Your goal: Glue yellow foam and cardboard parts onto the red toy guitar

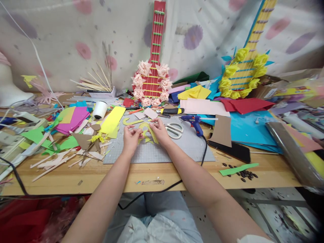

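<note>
Over the grey cutting mat (167, 153), my left hand (132, 136) and my right hand (159, 131) hold a curved yellow cut-out (145, 125) between them. Its arch rises between the hands and a strip runs down along my right fingers. Both hands pinch it, the left at its left side and the right at its right side. Small yellow scraps (148, 139) show below the arch. Just beyond my left hand lies a hooked yellow strip (130, 121). White-handled scissors (174, 131) rest right of my right hand, their blades partly hidden by it.
A blue glue gun (193, 123) lies on the mat's right, its black cord crossing the front edge. A red paper guitar (156, 72) stands at the back. Paper scraps (58, 158) crowd the left. A black phone (235, 151) and dark beads (244, 173) lie right.
</note>
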